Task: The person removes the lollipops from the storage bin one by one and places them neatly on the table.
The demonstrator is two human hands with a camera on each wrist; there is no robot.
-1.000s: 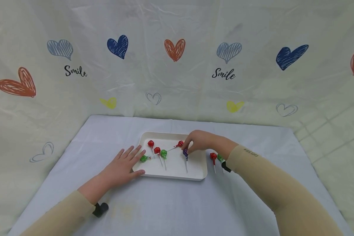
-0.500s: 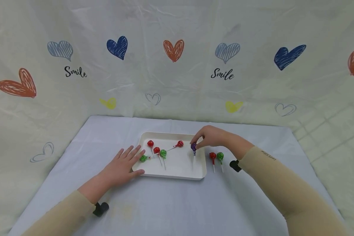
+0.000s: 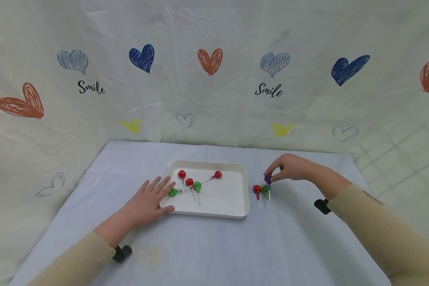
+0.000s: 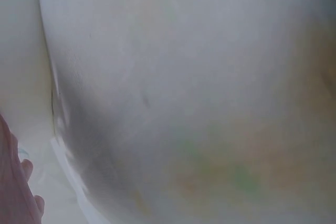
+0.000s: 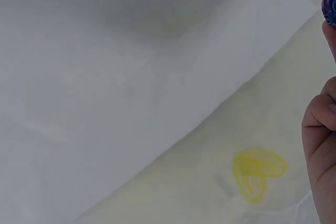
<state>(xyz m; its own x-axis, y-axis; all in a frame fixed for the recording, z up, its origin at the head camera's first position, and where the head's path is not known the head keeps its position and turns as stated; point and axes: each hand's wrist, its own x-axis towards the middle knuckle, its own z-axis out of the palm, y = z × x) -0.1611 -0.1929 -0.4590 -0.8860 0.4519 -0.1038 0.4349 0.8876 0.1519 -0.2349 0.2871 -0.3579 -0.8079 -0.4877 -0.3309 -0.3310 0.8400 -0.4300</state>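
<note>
In the head view my right hand (image 3: 290, 167) pinches a purple lollipop (image 3: 268, 179) by its wrapped head, the stick hanging down. It is held right of the tray, in front of a green lollipop (image 3: 265, 190) that lies next to a red lollipop (image 3: 257, 189). The right wrist view catches the purple head (image 5: 329, 7) at its right edge, against a fingertip. My left hand (image 3: 145, 203) rests with spread, straight fingers on the left edge of the white tray (image 3: 228, 202). Several red and green lollipops, one a red lollipop (image 3: 217, 174), lie inside; the left fingers partly cover one green lollipop (image 3: 173, 192).
A white cloth (image 3: 207, 250) covers the table. Behind it rises a pale curtain (image 3: 214, 103) printed with hearts and the word Smile. Dark wrist cameras sit under both sleeves, one being the left camera (image 3: 122, 253).
My right hand has lifted the purple lollipop out of the tray and carried it rightward, over beside the red and green ones on the cloth. The left hand stays put.
</note>
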